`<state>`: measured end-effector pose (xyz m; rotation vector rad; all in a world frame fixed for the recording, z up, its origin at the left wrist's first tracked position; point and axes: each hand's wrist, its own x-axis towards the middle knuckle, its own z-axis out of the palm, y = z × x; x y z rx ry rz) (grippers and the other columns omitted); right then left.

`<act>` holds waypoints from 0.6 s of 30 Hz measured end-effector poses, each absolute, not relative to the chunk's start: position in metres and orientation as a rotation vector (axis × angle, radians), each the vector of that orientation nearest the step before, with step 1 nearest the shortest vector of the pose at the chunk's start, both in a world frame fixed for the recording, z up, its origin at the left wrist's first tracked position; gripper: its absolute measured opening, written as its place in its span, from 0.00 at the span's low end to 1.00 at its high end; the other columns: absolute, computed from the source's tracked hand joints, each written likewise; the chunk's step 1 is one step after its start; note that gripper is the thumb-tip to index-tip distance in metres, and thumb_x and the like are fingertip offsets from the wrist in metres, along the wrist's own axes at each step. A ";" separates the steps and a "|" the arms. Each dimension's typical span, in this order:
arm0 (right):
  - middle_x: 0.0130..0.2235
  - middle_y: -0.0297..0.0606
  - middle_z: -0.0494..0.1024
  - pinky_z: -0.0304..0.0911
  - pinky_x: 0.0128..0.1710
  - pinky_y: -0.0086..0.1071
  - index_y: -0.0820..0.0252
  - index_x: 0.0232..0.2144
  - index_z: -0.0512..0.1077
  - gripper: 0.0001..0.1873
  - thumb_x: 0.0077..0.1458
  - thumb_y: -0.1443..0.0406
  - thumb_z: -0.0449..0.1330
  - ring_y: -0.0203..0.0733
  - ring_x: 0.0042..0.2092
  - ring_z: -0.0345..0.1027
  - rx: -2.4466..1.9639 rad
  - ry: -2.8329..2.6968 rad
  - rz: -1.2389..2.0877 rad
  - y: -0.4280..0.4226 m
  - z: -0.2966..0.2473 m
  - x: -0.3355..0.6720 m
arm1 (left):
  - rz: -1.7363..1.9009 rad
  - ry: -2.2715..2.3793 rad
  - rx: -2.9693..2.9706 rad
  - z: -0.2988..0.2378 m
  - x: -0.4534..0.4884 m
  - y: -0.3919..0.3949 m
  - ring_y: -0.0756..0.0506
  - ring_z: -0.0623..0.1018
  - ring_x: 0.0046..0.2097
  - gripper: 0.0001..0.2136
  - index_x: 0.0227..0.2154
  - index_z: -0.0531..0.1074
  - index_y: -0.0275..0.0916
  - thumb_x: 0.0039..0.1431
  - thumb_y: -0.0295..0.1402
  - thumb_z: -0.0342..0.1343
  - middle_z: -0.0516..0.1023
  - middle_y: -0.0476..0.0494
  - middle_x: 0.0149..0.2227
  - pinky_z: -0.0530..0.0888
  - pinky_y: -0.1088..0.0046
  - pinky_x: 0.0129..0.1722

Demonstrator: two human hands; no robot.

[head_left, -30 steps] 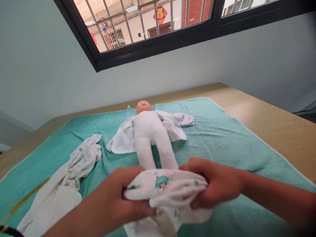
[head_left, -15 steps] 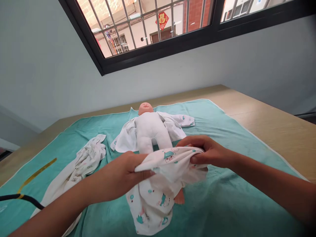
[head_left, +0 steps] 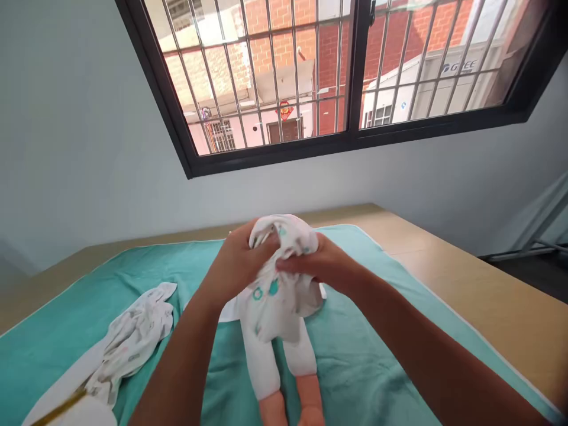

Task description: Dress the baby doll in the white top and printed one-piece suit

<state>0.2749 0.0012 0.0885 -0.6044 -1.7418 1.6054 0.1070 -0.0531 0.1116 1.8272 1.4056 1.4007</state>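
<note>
The left hand [head_left: 239, 257] and right hand [head_left: 326, 263] both grip a printed garment [head_left: 284, 307], bunched over the doll [head_left: 300, 355] — its upper part is hidden. The gathering looks done; whether any of the garment is on the doll cannot be told. Its legs [head_left: 261, 367] are uncovered. Another garment [head_left: 137, 331] lies unheld on the towel [head_left: 377, 355].
</note>
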 end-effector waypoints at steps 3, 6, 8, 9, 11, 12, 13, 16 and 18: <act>0.25 0.32 0.74 0.58 0.22 0.26 0.64 0.31 0.76 0.15 0.43 0.59 0.70 0.34 0.25 0.66 -0.587 -1.593 1.576 0.009 0.098 0.281 | 1.203 1.215 1.755 0.098 0.089 -0.050 0.46 0.75 0.31 0.12 0.33 0.78 0.36 0.52 0.40 0.62 0.78 0.44 0.31 0.70 0.75 0.28; 0.24 0.31 0.72 0.57 0.22 0.25 0.63 0.30 0.75 0.14 0.43 0.59 0.69 0.33 0.24 0.64 -0.594 -1.614 1.590 0.014 0.098 0.280 | 1.232 1.030 1.542 0.091 0.085 -0.046 0.43 0.78 0.32 0.16 0.37 0.77 0.36 0.46 0.38 0.68 0.80 0.42 0.33 0.73 0.72 0.31; 0.28 0.34 0.76 0.63 0.27 0.28 0.63 0.33 0.76 0.15 0.43 0.60 0.70 0.36 0.29 0.68 -0.579 -1.642 1.653 0.018 0.091 0.278 | 1.386 0.957 1.345 0.092 0.088 -0.045 0.42 0.79 0.32 0.18 0.41 0.76 0.37 0.47 0.39 0.67 0.80 0.42 0.32 0.75 0.70 0.31; 0.30 0.35 0.77 0.65 0.30 0.30 0.63 0.34 0.76 0.16 0.42 0.61 0.71 0.39 0.31 0.70 -0.559 -1.655 1.700 0.021 0.086 0.276 | 1.453 0.929 1.261 0.093 0.090 -0.045 0.41 0.79 0.32 0.19 0.42 0.76 0.37 0.49 0.41 0.65 0.80 0.41 0.32 0.75 0.68 0.31; 0.32 0.37 0.78 0.68 0.34 0.33 0.64 0.35 0.76 0.18 0.39 0.63 0.71 0.42 0.34 0.73 -0.485 -1.659 1.823 0.026 0.075 0.273 | 1.516 0.920 1.151 0.096 0.094 -0.045 0.40 0.80 0.32 0.20 0.44 0.76 0.37 0.53 0.45 0.61 0.80 0.40 0.31 0.75 0.68 0.30; 0.33 0.39 0.79 0.69 0.35 0.34 0.64 0.36 0.76 0.19 0.39 0.64 0.71 0.43 0.34 0.73 -0.424 -1.643 1.899 0.027 0.070 0.271 | 1.514 0.943 1.120 0.096 0.095 -0.045 0.41 0.80 0.31 0.21 0.43 0.76 0.36 0.54 0.47 0.60 0.80 0.40 0.29 0.75 0.68 0.29; 0.34 0.40 0.79 0.70 0.36 0.35 0.65 0.37 0.75 0.20 0.39 0.64 0.70 0.44 0.35 0.74 -0.350 -1.613 1.972 0.029 0.065 0.269 | 1.501 0.987 1.099 0.096 0.096 -0.044 0.41 0.79 0.30 0.21 0.43 0.76 0.36 0.54 0.48 0.59 0.79 0.41 0.28 0.74 0.69 0.28; 0.36 0.43 0.79 0.71 0.37 0.36 0.66 0.40 0.74 0.22 0.40 0.64 0.68 0.46 0.37 0.75 -0.137 -1.522 2.121 0.028 0.053 0.261 | 1.474 1.163 1.070 0.090 0.094 -0.038 0.45 0.76 0.26 0.21 0.41 0.76 0.37 0.53 0.50 0.61 0.76 0.46 0.23 0.71 0.72 0.25; 0.38 0.43 0.79 0.71 0.38 0.36 0.66 0.41 0.74 0.23 0.40 0.63 0.68 0.46 0.38 0.75 -0.083 -1.569 2.156 0.026 0.050 0.258 | 1.451 1.227 1.091 0.083 0.088 -0.033 0.48 0.73 0.23 0.21 0.39 0.76 0.37 0.52 0.50 0.61 0.75 0.49 0.22 0.68 0.75 0.23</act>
